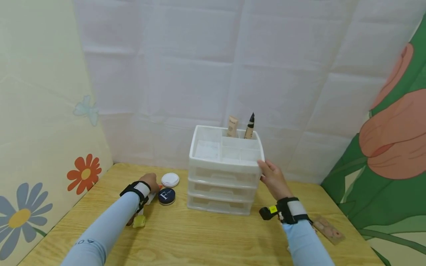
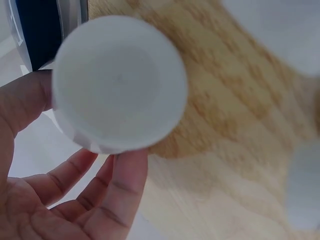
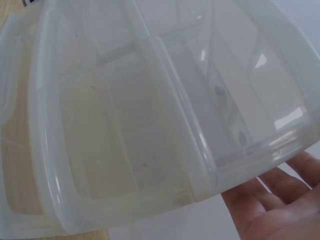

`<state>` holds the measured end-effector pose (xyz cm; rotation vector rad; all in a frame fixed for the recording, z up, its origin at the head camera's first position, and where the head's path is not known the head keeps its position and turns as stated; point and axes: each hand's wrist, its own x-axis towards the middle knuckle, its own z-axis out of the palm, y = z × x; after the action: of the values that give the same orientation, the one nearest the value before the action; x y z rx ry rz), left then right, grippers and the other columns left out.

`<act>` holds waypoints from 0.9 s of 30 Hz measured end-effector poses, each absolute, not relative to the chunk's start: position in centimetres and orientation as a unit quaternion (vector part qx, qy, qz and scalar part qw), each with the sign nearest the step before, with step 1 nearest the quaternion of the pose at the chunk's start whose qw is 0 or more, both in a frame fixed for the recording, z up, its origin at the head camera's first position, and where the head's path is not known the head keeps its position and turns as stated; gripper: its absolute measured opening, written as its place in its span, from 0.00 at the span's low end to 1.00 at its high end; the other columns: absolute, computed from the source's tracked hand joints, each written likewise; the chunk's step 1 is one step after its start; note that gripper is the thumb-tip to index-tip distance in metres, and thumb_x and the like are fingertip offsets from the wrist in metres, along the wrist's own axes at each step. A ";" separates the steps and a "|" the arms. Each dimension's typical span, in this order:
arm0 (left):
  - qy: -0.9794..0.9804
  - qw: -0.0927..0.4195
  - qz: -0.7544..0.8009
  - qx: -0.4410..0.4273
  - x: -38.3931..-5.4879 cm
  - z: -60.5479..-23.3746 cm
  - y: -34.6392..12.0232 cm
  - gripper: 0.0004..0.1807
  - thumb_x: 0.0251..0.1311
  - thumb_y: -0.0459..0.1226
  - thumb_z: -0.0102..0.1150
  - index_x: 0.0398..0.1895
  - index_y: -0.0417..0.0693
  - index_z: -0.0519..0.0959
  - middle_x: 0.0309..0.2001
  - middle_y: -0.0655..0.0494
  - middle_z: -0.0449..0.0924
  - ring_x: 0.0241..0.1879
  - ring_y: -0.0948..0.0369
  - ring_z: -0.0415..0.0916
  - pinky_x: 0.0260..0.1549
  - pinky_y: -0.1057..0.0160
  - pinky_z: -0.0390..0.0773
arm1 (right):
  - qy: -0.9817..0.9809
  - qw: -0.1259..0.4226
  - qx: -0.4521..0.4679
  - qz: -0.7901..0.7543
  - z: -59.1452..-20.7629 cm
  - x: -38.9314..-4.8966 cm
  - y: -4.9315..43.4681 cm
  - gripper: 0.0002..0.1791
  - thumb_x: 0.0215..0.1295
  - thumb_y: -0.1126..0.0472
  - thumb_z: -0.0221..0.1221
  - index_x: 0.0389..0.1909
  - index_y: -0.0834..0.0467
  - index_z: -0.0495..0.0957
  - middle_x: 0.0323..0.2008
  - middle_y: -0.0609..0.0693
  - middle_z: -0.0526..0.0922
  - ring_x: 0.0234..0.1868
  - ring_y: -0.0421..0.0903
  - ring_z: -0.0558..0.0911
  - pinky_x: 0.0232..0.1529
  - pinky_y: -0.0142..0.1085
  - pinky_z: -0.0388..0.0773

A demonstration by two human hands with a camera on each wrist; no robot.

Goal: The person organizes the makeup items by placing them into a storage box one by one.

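Observation:
My left hand [image 1: 150,181] is low over the left part of the table, beside two round compacts. One is a white compact [image 1: 170,180]; the other is a navy compact [image 1: 166,196] with a white letter F. In the left wrist view, the thumb and fingers pinch a round white-topped container [image 2: 120,82], whose lower part is hidden. My right hand [image 1: 274,179] touches the upper right side of a white drawer organizer [image 1: 223,188], its fingers extended along that side in the right wrist view. The organizer has clear drawers and an open compartment top.
A beige tube [image 1: 232,126] and a black-tipped beige pen [image 1: 249,127] stand in the organizer's rear compartments. A flat patterned palette [image 1: 328,229] lies at the right. White cloth [image 1: 159,85] hangs behind the wooden table [image 1: 193,240], with floral panels at both sides.

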<state>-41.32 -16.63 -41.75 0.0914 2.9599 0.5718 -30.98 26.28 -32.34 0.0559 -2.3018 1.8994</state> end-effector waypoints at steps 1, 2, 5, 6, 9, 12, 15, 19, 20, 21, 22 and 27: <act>0.979 0.062 0.190 0.029 -41.2 -41.7 -16.7 0.13 0.54 0.32 0.65 0.38 0.32 0.77 0.32 0.46 0.76 0.33 0.51 0.74 0.32 0.59 0.77 | -0.771 0.079 0.018 0.632 -32.4 -31.0 26.2 0.37 0.79 0.41 0.46 0.77 0.62 0.58 0.69 0.60 0.67 0.61 0.43 0.72 0.69 0.46 0.68; 0.979 0.063 0.191 0.027 -41.1 -41.6 -16.8 0.13 0.54 0.32 0.66 0.38 0.32 0.77 0.32 0.46 0.76 0.33 0.51 0.74 0.32 0.59 0.77 | -0.772 0.078 0.018 0.631 -32.4 -31.0 26.2 0.37 0.79 0.41 0.46 0.77 0.62 0.59 0.69 0.59 0.68 0.59 0.42 0.72 0.69 0.45 0.69; 0.980 0.063 0.189 0.025 -40.7 -41.4 -17.0 0.13 0.53 0.32 0.67 0.37 0.32 0.77 0.31 0.46 0.77 0.32 0.52 0.75 0.32 0.59 0.78 | -0.773 0.076 0.020 0.629 -32.5 -31.0 26.0 0.37 0.79 0.41 0.46 0.76 0.62 0.59 0.69 0.60 0.68 0.59 0.41 0.73 0.69 0.45 0.69; 0.980 0.064 0.189 0.024 -40.6 -41.3 -17.0 0.13 0.52 0.32 0.68 0.37 0.32 0.77 0.31 0.47 0.77 0.32 0.52 0.75 0.32 0.59 0.78 | -0.773 0.075 0.021 0.629 -32.5 -31.0 26.0 0.37 0.79 0.41 0.45 0.77 0.62 0.58 0.69 0.60 0.67 0.59 0.42 0.72 0.69 0.46 0.69; 0.978 0.071 0.194 0.020 -40.4 -41.3 -17.3 0.14 0.51 0.32 0.69 0.36 0.32 0.77 0.30 0.47 0.77 0.32 0.52 0.75 0.33 0.59 0.78 | -0.772 0.074 0.024 0.631 -32.5 -31.0 26.0 0.38 0.79 0.41 0.45 0.77 0.62 0.57 0.70 0.60 0.67 0.60 0.43 0.72 0.69 0.46 0.68; 0.977 0.073 0.198 0.020 -40.2 -41.2 -17.6 0.14 0.50 0.32 0.69 0.36 0.32 0.77 0.30 0.47 0.77 0.31 0.52 0.75 0.32 0.60 0.77 | -0.774 0.073 0.021 0.628 -32.6 -31.0 26.0 0.38 0.78 0.40 0.45 0.77 0.62 0.58 0.70 0.60 0.67 0.59 0.42 0.72 0.67 0.42 0.70; 0.977 0.071 0.201 0.021 -40.0 -40.8 -17.9 0.13 0.51 0.34 0.69 0.33 0.33 0.77 0.28 0.49 0.76 0.29 0.54 0.74 0.29 0.63 0.75 | -0.774 0.072 0.019 0.629 -32.6 -31.1 26.1 0.38 0.78 0.40 0.45 0.77 0.62 0.58 0.70 0.60 0.67 0.59 0.41 0.72 0.66 0.40 0.71; 0.974 0.066 0.214 0.027 -39.7 -39.9 -18.1 0.12 0.51 0.34 0.70 0.20 0.41 0.75 0.20 0.55 0.71 0.22 0.59 0.69 0.21 0.67 0.69 | -0.771 0.071 0.018 0.633 -32.6 -31.1 26.3 0.38 0.78 0.40 0.45 0.77 0.62 0.57 0.70 0.60 0.66 0.60 0.41 0.71 0.67 0.41 0.69; 0.973 0.063 0.218 0.031 -39.7 -39.6 -18.1 0.15 0.51 0.35 0.70 0.16 0.43 0.73 0.17 0.56 0.68 0.20 0.60 0.67 0.19 0.68 0.67 | -0.770 0.071 0.017 0.633 -32.6 -31.2 26.3 0.38 0.78 0.40 0.45 0.77 0.62 0.57 0.70 0.60 0.66 0.59 0.41 0.71 0.67 0.40 0.69; 0.973 0.058 0.220 0.037 -39.6 -39.2 -18.1 0.18 0.50 0.34 0.70 0.12 0.46 0.70 0.15 0.58 0.66 0.17 0.62 0.65 0.18 0.69 0.64 | -0.770 0.072 0.018 0.633 -32.5 -31.2 26.4 0.38 0.78 0.41 0.45 0.77 0.62 0.57 0.70 0.60 0.66 0.59 0.41 0.71 0.67 0.40 0.70; 0.972 0.053 0.224 0.042 -39.5 -38.9 -18.2 0.21 0.50 0.34 0.70 0.11 0.48 0.67 0.14 0.60 0.63 0.16 0.63 0.62 0.16 0.70 0.63 | -0.771 0.073 0.018 0.633 -32.5 -31.2 26.4 0.38 0.79 0.41 0.45 0.77 0.62 0.57 0.70 0.60 0.66 0.59 0.40 0.72 0.66 0.39 0.70; 0.966 0.032 0.250 0.057 -38.5 -36.8 -18.4 0.16 0.50 0.34 0.72 0.18 0.43 0.72 0.20 0.57 0.69 0.20 0.62 0.68 0.18 0.71 0.70 | -0.766 0.074 0.019 0.638 -32.5 -31.2 26.4 0.38 0.78 0.40 0.46 0.77 0.63 0.57 0.69 0.60 0.66 0.59 0.42 0.71 0.69 0.44 0.68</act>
<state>-38.46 -18.40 -36.77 0.1748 2.9738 0.7697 -31.15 26.39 -32.49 0.0570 -2.3012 1.9150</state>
